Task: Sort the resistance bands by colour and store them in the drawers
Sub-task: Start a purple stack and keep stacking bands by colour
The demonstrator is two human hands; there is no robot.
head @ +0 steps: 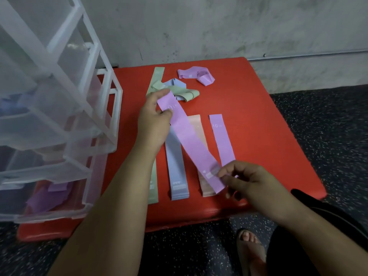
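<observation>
A purple band (191, 144) stretches diagonally above the red table (258, 120). My left hand (154, 120) pinches its far end and my right hand (245, 180) pinches its near end. Under it lie flat bands side by side: green (154, 186), blue (176, 168), pink (199, 128) and purple (222, 139). Farther back is a tangle of green and blue bands (179, 90) and a crumpled purple band (196, 74). The clear plastic drawer unit (59, 108) stands at the left, its bottom drawer (49, 196) holding purple bands.
A grey wall runs behind the table. Dark speckled floor (328, 120) surrounds it. My foot in a sandal (251, 248) is below the table's near edge. Several drawers of the unit are pulled out towards me.
</observation>
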